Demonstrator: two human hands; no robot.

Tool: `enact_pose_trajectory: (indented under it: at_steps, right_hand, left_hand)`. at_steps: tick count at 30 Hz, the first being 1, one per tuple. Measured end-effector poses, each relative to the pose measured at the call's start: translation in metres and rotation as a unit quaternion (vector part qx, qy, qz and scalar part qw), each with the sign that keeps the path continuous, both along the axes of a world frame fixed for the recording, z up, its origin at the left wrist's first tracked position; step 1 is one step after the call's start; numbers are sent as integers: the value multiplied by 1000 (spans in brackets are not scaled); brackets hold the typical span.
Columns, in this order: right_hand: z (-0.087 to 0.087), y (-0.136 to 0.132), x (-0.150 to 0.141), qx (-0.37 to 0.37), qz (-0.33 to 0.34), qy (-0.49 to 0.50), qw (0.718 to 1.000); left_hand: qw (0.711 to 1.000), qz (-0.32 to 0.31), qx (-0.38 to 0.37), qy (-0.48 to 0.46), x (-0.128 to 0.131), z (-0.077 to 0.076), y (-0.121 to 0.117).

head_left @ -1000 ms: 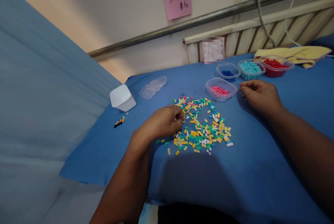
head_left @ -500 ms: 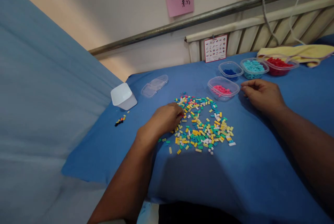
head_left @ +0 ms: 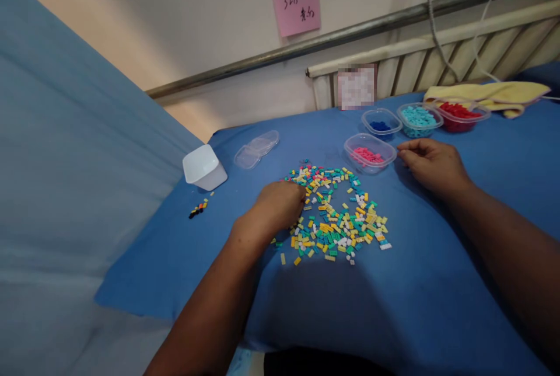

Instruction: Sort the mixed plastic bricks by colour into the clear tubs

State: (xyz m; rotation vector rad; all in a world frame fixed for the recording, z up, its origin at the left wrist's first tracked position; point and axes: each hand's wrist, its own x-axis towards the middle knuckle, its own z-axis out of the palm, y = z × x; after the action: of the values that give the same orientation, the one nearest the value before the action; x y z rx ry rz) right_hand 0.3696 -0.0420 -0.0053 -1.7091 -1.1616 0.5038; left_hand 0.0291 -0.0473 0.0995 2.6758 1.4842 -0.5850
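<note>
A loose pile of small toy building bricks (head_left: 335, 230), in yellow, green, white, teal and some pink, spreads over the blue cloth. At the pile's left edge is my left hand (head_left: 280, 205), fingers bent down together among the bricks; what they pinch is hidden beneath the hand. My right hand (head_left: 431, 163) rests on the cloth, thumb and forefinger closed at the right rim of a clear plastic tub (head_left: 380, 167). Pink bricks (head_left: 366, 156) lie in that tub.
Behind stand clear tubs of dark blue bricks (head_left: 380, 126), light blue bricks (head_left: 419, 117) and red bricks (head_left: 458, 111), beside a yellow cloth (head_left: 485, 96). On the left are clear lids (head_left: 258, 148), a white container (head_left: 205, 169) and several black, orange and yellow bricks (head_left: 199, 208).
The view has shifted slightly. My left hand has moved a little over the pile's left edge, covering some bricks there. My right hand keeps its place at the tub of pink bricks.
</note>
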Motion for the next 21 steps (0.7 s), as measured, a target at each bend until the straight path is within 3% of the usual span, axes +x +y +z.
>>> enact_pose_trajectory:
  at_steps: [6, 21]
  right_hand:
    - [-6, 6, 3, 11, 10, -3, 1000]
    - [-22, 18, 6, 61, 31, -15, 998]
  left_hand:
    - [1000, -1, 27, -1, 0, -10, 6]
    - [1000, 15, -11, -15, -4, -2, 7]
